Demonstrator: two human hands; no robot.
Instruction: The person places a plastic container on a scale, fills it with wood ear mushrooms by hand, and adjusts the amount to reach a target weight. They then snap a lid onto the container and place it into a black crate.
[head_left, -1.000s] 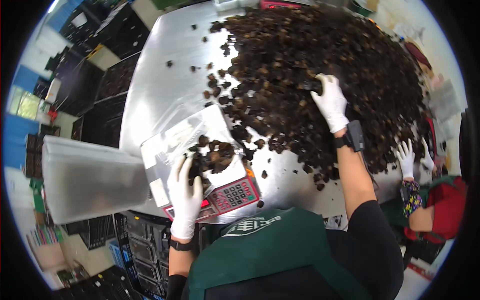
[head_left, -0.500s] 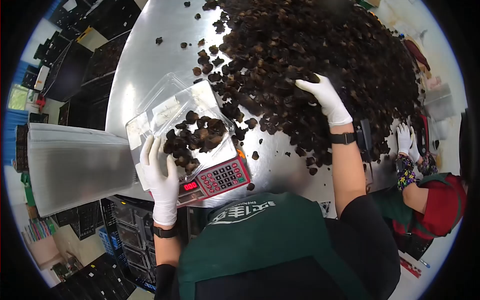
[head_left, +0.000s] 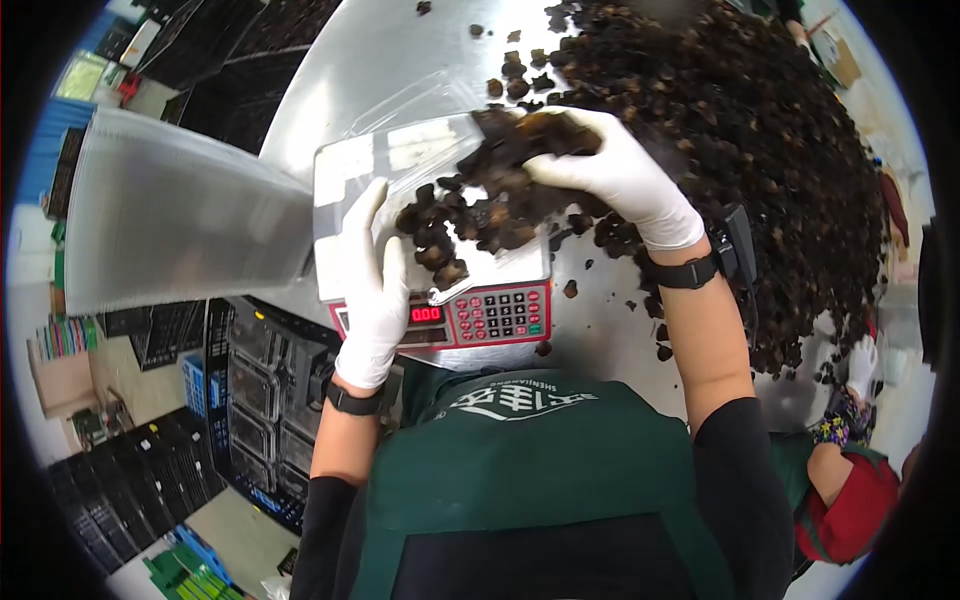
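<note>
Right white-gloved hand pinching dark-brown crinkled pieces, upper centre of frame;
left white-gloved hand spread beside clear plastic tray, contact unclear; tray holds more pieces on red-and-white digital scale.

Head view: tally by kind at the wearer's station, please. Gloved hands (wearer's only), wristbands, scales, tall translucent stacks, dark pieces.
Gloved hands: 2 (left hand, right hand)
Black wristbands: 2
Scale: 1
Tall translucent stack: 1
Dark pieces: too many to count
Total, without dark pieces: 6
</note>
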